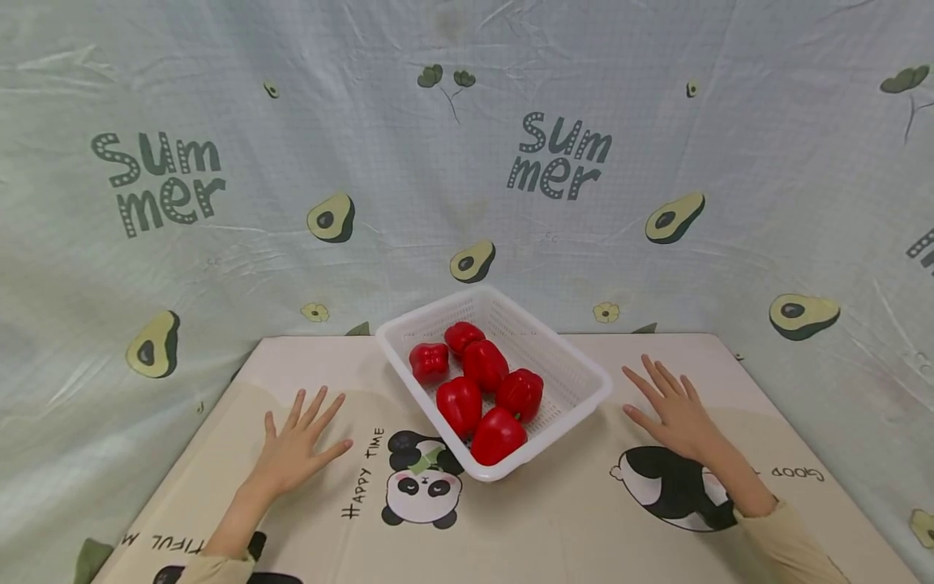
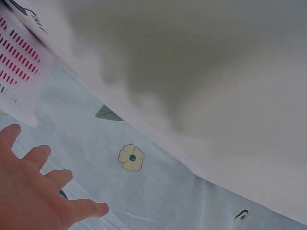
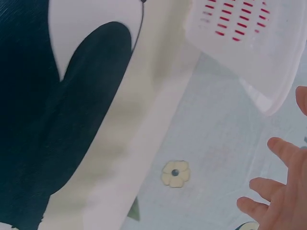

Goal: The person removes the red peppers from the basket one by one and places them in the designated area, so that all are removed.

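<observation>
A white slotted plastic basket (image 1: 562,369) sits at an angle in the middle of the table, towards its back edge. Several red bell peppers (image 1: 485,367) lie inside, mostly on its left and front side. To the basket's left, my left hand (image 1: 292,454) is spread with straight fingers and holds nothing. My right hand (image 1: 680,418) is spread the same way on the other side, its fingertips a short gap from the basket's right corner. In the left wrist view the basket (image 2: 21,62) shows at upper left; in the right wrist view the basket (image 3: 230,48) is at upper right.
The table (image 1: 554,527) has a pale cover printed with pandas and lettering. Behind it and along both sides hangs a light cloth (image 1: 409,162) with avocado and "summer" prints, close to the basket's back corner.
</observation>
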`<control>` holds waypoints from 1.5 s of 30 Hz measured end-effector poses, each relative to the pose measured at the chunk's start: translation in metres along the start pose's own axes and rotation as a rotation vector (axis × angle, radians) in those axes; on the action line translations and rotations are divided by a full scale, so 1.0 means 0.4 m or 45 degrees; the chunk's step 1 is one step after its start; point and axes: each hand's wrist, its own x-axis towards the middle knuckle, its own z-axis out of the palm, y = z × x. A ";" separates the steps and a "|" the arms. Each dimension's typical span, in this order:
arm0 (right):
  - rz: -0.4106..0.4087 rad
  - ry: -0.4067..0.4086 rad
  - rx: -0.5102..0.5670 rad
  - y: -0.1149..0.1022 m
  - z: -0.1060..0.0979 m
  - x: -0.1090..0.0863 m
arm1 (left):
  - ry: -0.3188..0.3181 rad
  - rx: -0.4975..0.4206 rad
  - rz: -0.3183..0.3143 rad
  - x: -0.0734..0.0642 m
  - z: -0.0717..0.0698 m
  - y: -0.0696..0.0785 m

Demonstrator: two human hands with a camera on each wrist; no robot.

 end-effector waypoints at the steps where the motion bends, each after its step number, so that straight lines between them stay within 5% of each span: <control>1: -0.007 0.006 0.003 -0.004 -0.002 0.001 | 0.001 -0.002 0.003 0.000 -0.002 0.003; 45: -0.268 0.078 0.064 -0.147 0.012 0.082 | 0.119 -0.013 0.231 0.048 -0.015 0.143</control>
